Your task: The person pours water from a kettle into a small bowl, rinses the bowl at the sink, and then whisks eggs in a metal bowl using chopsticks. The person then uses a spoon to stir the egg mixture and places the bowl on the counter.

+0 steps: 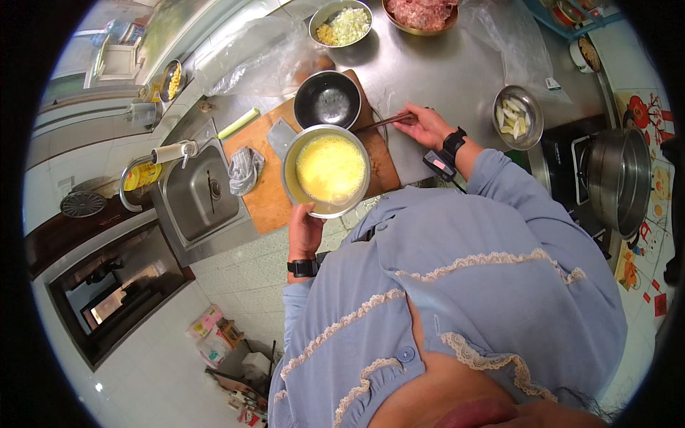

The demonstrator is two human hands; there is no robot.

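Observation:
My left hand (pixel 306 230) grips the near rim of a metal bowl (pixel 287 179) of yellow beaten egg (pixel 330 167), above a wooden cutting board (pixel 262 211). In my right hand (pixel 425 128) are dark chopsticks (pixel 382 123), their tips near the board, close to the bowls. Just beyond the egg bowl stands a dark bowl (pixel 327 100) with a shiny inside. A cleaver blade (pixel 280 136) lies partly hidden by the egg bowl, and a grey cloth (pixel 246 170) lies at the board's left.
A sink (pixel 200 192) with a faucet (pixel 171 152) is at left, near a green stalk (pixel 238 123). Bowls of chopped vegetables (pixel 350 24) and minced meat (pixel 423 13) stand at the back. At right are a bowl of pale slices (pixel 514 116) and a steel pot (pixel 618 182) on the stove.

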